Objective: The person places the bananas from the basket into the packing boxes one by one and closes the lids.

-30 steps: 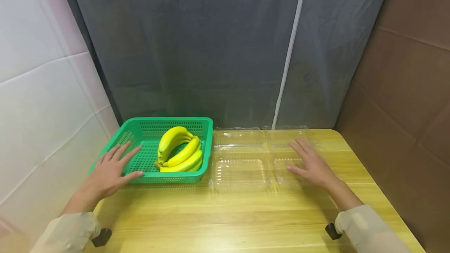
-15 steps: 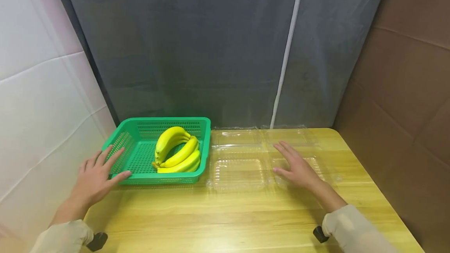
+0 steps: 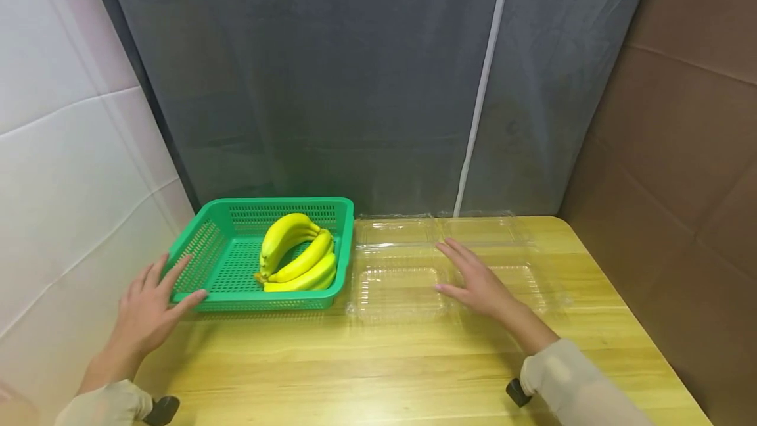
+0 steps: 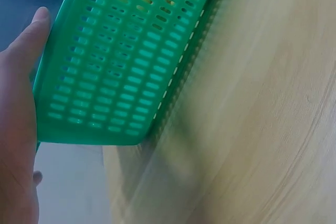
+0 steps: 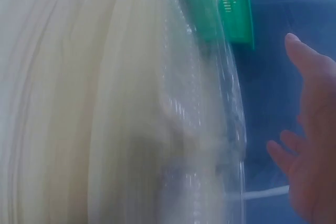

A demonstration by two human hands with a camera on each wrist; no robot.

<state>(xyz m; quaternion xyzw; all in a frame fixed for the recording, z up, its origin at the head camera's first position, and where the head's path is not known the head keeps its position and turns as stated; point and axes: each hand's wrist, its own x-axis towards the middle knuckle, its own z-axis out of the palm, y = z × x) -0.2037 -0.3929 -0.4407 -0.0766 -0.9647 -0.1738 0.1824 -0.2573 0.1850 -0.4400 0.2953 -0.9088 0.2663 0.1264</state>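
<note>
- Nearest, pale sleeves (image 3: 576, 380) reach in over the wooden table (image 3: 355, 367) from either side.
- Next, the left hand (image 3: 142, 314) is at the near left corner of the green basket (image 3: 260, 296), thumb spread from straight fingers; contact with the rim cannot be told.
- The right hand (image 3: 481, 284) hovers over clear plastic containers (image 3: 402, 291), thumb apart from its extended fingers.
- Bananas (image 3: 306, 263) lie in the basket's right half, well apart from both hands.
- Behind everything hangs a grey curtain (image 3: 325, 84).
</note>
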